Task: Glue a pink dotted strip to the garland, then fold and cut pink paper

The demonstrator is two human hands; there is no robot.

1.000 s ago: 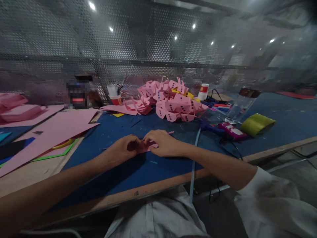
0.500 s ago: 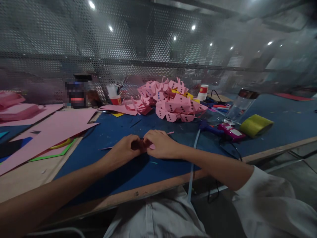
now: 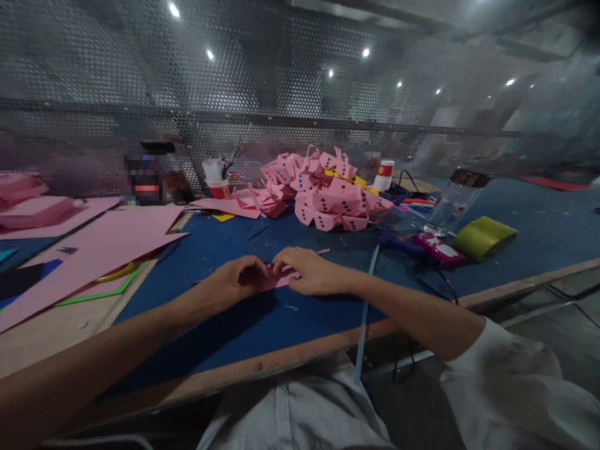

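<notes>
My left hand [image 3: 234, 284] and my right hand [image 3: 307, 270] meet over a small piece of pink paper [image 3: 277, 279] that lies on the blue mat [image 3: 281, 312]. Both hands pinch and press the paper with curled fingers, the left from the left side, the right from above and the right. Most of the paper is hidden under the fingers. Behind the hands sits a pile of folded pink paper pieces with dark dots [image 3: 328, 194].
Large pink sheets [image 3: 94, 244] lie at the left. A purple glue gun [image 3: 426, 244], its cable, a clear bottle [image 3: 452, 200] and a yellow tape roll [image 3: 482, 236] are at the right. Cups [image 3: 218, 181] stand against the perforated metal screen [image 3: 281, 106]. The table's wooden edge [image 3: 281, 359] runs close to my body.
The hands closed tightly together over the paper half a second ago and have now parted slightly, so the pink paper shows between the fingers again.
</notes>
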